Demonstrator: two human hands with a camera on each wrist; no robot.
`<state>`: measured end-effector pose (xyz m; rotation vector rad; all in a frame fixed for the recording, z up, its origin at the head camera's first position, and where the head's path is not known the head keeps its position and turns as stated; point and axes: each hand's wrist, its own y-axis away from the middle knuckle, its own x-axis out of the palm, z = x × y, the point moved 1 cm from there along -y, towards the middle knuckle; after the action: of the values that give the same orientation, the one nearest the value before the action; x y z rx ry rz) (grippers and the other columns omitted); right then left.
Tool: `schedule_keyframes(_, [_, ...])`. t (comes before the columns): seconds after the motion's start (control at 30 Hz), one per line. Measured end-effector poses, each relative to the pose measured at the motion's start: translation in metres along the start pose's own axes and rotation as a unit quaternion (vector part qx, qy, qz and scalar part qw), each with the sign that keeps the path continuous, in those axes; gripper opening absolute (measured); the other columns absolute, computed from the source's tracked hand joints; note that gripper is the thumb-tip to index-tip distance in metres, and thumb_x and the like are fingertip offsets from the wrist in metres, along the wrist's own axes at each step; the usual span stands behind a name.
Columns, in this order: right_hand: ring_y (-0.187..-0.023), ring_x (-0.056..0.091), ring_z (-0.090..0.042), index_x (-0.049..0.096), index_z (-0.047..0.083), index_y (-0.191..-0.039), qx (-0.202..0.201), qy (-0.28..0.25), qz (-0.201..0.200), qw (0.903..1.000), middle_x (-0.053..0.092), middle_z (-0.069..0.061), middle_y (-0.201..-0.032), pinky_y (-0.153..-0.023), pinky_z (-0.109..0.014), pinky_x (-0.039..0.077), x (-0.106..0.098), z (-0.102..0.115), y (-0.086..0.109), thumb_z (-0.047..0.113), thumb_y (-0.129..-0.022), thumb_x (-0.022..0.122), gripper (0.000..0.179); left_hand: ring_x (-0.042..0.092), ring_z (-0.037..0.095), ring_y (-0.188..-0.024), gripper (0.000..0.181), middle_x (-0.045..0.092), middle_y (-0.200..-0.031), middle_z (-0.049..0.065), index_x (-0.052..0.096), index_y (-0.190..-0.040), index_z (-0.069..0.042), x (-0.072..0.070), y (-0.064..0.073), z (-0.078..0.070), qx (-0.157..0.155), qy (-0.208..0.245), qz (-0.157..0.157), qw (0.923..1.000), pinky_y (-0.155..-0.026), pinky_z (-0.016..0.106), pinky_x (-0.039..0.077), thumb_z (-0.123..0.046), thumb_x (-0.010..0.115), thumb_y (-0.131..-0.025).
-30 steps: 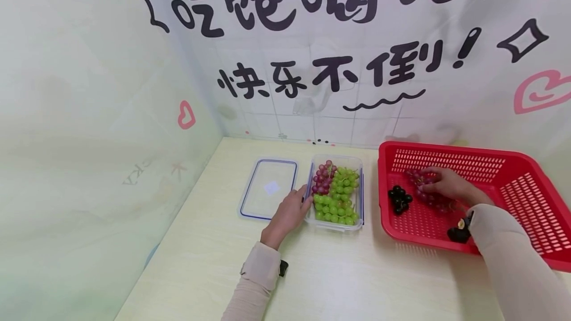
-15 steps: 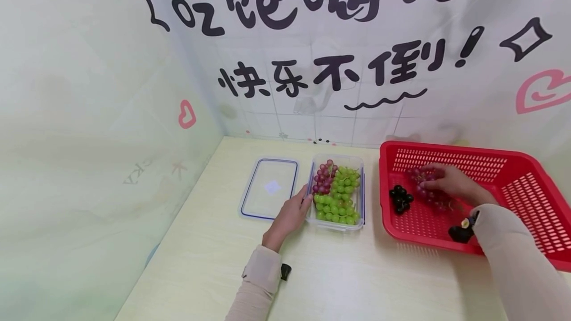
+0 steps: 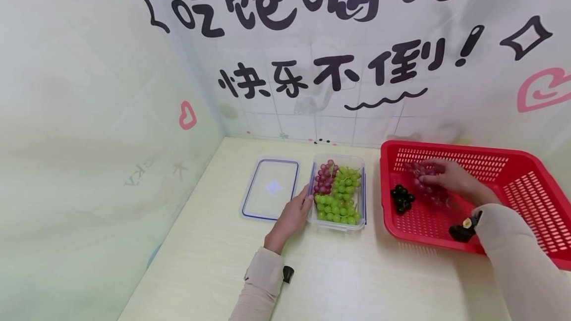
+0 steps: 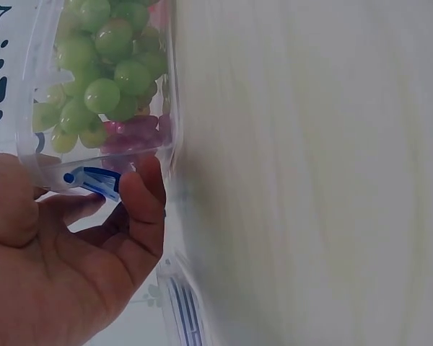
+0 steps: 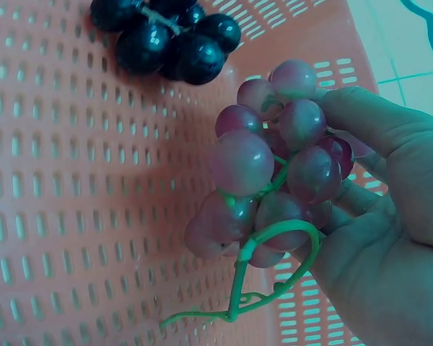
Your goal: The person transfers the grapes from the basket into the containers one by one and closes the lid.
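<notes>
My left hand (image 3: 292, 214) holds the left side of a clear plastic food container (image 3: 338, 227), its curled fingers at the blue-edged side latch (image 4: 99, 180). Inside lie green grapes (image 3: 336, 208) and a small bunch of red grapes (image 3: 324, 176). Over the red plastic basket (image 3: 390, 224), my right hand (image 3: 452, 180) grips another bunch of red grapes (image 5: 274, 169), thumb and fingers around it. A curved green stem (image 5: 274, 281) hangs from that bunch. Nearby on the basket floor rests a bunch of black grapes (image 3: 402, 199), apart from the hand.
Left of the container, a clear lid (image 3: 269, 187) with a blue seal lies flat on the pale wooden table (image 3: 339, 276). Something dark (image 3: 461, 233) shows by the right wrist. A printed wall covering (image 3: 285, 128) stands behind the table.
In the basket, my right hand has shifted slightly with the red grapes, and the bunch looks a little raised. My left hand stays at the container's side.
</notes>
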<state>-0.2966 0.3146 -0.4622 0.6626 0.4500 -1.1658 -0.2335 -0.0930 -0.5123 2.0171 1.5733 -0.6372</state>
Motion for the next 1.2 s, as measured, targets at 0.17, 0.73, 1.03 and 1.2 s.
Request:
schedule_keyframes(0.17, [-0.11,0.055,-0.036,0.037,0.0,-0.15,-0.002,-0.019,-0.007,0.9998,0.047,-0.03,-0.136,-0.089,-0.041,0.056,-0.001,0.004,0.002,0.033,-0.096,0.065,0.069,0.035,0.034,-0.144,0.057,0.034,-0.158,0.016,0.021,-0.158,-0.009,0.0,0.0,-0.001,-0.003,0.004,-0.002,1.0,-0.118,0.049,0.028,-0.037,0.029,-0.109])
schedule_keyframes(0.73, [-0.124,0.044,-0.043,0.034,0.009,-0.154,0.004,-0.064,-0.029,0.9975,0.04,-0.029,-0.144,-0.085,-0.039,0.058,-0.008,0.04,0.006,0.043,-0.095,0.064,0.074,0.055,0.035,-0.084,0.056,0.058,-0.098,0.026,0.021,-0.158,-0.009,-0.001,0.001,0.0,0.006,0.004,-0.009,0.9999,-0.099,0.048,0.044,-0.033,0.031,-0.109])
schedule_keyframes(1.03, [-0.129,0.039,-0.041,0.034,0.018,-0.155,0.009,-0.112,-0.045,0.9927,0.036,-0.024,-0.148,-0.082,-0.034,0.058,-0.007,0.064,0.006,0.051,-0.09,0.067,0.08,0.057,0.036,-0.096,0.055,0.06,-0.117,0.027,0.022,-0.158,-0.008,0.001,-0.001,0.0,0.005,0.003,-0.008,1.0,-0.097,0.047,0.043,-0.032,0.03,-0.109])
schedule_keyframes(1.2, [-0.123,0.046,-0.034,0.035,0.017,-0.153,0.003,-0.135,-0.047,0.9896,0.041,-0.021,-0.145,-0.08,-0.029,0.058,-0.004,0.08,0.005,0.051,-0.091,0.066,0.077,0.055,0.034,-0.114,0.055,0.05,-0.144,0.024,0.022,-0.158,-0.009,0.001,0.0,0.0,0.002,0.011,-0.006,0.9999,-0.099,0.048,0.043,-0.033,0.03,-0.109])
